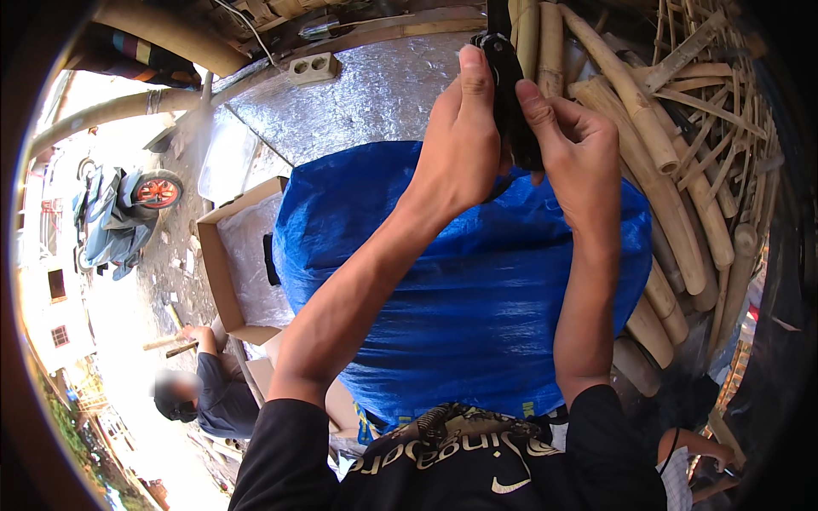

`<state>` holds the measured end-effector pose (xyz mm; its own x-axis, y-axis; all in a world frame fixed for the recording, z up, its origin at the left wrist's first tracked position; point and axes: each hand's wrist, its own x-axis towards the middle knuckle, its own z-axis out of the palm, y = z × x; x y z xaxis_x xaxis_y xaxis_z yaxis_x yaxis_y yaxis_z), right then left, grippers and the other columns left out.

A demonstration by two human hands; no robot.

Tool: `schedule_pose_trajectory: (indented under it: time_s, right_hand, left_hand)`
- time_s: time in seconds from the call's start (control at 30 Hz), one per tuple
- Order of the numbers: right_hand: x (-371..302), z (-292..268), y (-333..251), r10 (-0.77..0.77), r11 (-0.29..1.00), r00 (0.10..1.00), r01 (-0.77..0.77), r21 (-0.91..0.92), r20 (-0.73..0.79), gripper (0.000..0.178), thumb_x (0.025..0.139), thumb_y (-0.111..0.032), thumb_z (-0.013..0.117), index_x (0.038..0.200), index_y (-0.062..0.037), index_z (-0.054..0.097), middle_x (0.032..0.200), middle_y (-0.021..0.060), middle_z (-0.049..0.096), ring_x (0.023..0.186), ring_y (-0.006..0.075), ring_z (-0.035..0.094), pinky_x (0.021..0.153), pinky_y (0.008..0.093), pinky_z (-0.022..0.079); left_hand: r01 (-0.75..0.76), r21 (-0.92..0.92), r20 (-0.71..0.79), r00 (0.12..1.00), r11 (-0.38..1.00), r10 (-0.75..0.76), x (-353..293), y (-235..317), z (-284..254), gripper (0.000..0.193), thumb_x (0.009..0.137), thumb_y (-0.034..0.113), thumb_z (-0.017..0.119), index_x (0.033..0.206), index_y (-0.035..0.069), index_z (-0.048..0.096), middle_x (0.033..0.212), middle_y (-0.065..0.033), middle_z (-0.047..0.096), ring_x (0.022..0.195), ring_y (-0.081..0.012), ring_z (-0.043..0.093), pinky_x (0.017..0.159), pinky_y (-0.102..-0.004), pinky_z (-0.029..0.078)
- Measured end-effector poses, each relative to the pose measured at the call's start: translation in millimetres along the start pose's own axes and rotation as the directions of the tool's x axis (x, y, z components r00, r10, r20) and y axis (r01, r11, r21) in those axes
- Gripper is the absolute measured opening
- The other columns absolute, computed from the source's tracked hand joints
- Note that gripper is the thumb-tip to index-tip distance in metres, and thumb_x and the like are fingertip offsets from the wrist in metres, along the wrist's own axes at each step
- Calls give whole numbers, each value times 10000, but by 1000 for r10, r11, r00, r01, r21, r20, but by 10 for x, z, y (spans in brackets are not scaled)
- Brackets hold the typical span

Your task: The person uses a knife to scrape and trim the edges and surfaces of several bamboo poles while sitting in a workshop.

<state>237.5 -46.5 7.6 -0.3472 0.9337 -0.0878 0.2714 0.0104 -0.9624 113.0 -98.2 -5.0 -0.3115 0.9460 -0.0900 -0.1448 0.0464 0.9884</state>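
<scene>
Both hands are raised in front of me, closed around a long black object (509, 98) with a knobbed upper part; its exact kind is unclear. My left hand (460, 145) grips it from the left, thumb pointing up along it. From the right, my right hand (581, 157) holds it with the thumb against its side and the fingers curled behind. Under my forearms lies a big, full blue tarpaulin bag (460, 298), its top wrinkled. A dark strap or cord at the bag's far side is partly hidden behind my hands.
An open cardboard box (223, 281) with clear plastic inside stands left of the bag. Beyond lie a silvery foil sheet (375, 89) and a socket block (313, 68). Bamboo poles (626, 128) are piled right. Farther left are a person (217, 387) and a motorbike (123, 209); another person's arm (694, 447) shows lower right.
</scene>
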Motion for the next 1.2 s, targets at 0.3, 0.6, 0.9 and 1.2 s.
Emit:
schedule_pose_trajectory:
  time_s: [0.3, 0.6, 0.9, 1.2]
  right_hand:
    - [-243, 141, -77, -236, 968, 971, 238, -76, 27, 191, 881, -106, 771, 963, 47, 691, 855, 129, 737, 759, 196, 721, 713, 318, 570]
    - [-228, 245, -10, -312, 933, 950, 308, -186, 9, 292, 873, -96, 802, 1094, 38, 666, 939, 98, 710, 844, 146, 701, 813, 288, 581]
    - [-56, 166, 38, -130, 987, 989, 122, 106, 75, 281, 882, -84, 792, 1083, 65, 664, 1012, 142, 732, 968, 184, 719, 828, 312, 588]
    - [169, 166, 395, -74, 813, 987, -22, 582, 140, 329, 924, -76, 745, 1205, 59, 640, 1086, 122, 728, 1014, 176, 702, 918, 314, 564]
  left_hand:
    - [-24, 105, -115, 993, 994, 36, 120, -161, -136, 830, 1016, 738, 173, 1016, 26, 599, 910, -83, 610, 819, -180, 586, 792, -345, 506]
    - [196, -419, 57, 980, 887, -190, 31, 68, -162, 722, 1046, 674, 251, 1073, 28, 573, 948, -91, 585, 934, -203, 579, 905, -400, 488]
    - [169, -489, 195, 977, 856, -81, 87, 44, -280, 573, 1060, 503, 384, 1243, -6, 570, 1081, -107, 612, 1048, -213, 562, 1003, -361, 408]
    - [78, -239, 140, 989, 968, -46, 42, 167, -405, 534, 976, 151, 604, 1453, -49, 471, 1395, -182, 568, 1277, -209, 526, 1066, -293, 412]
